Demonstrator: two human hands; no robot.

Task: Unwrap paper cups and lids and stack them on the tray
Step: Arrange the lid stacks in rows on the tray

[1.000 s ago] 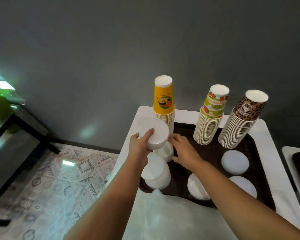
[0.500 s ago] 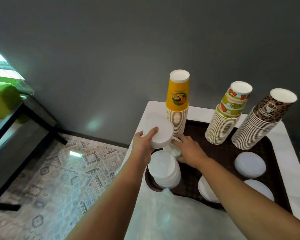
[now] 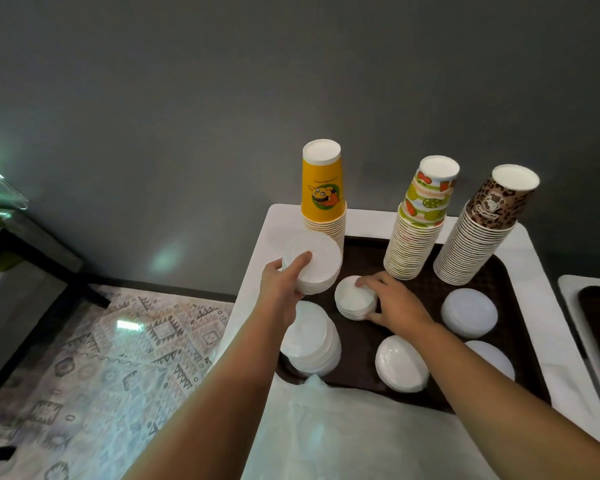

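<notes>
Grey wall (image 3: 291,81) behind a white table (image 3: 534,341) that bears a dark brown tray (image 3: 426,292); patterned floor (image 3: 118,358) to the left. Left hand (image 3: 281,285): raised above the tray's left edge, fingers curled round a held stack of white lids (image 3: 314,263), thumb laid over its top. Directly below this hand, a taller lid stack (image 3: 312,341) stands at the tray's near-left corner. Right hand (image 3: 394,301): lowered onto the tray, fingers and thumb curled round a small lid stack (image 3: 354,297) that rests on the tray surface, just right of the left hand. Beyond the hands, three inverted cup stacks: yellow cups (image 3: 323,192) behind the left hand, fruit-print cups (image 3: 420,220) beyond the right hand, leopard-print cups (image 3: 485,226) further right. Nearer than the right hand, a low lid pile (image 3: 400,363); to its right, two more lid piles (image 3: 468,311) (image 3: 492,358). Clear plastic wrap (image 3: 343,434) lies on the table between the forearms, overlapping the tray's near edge.
</notes>
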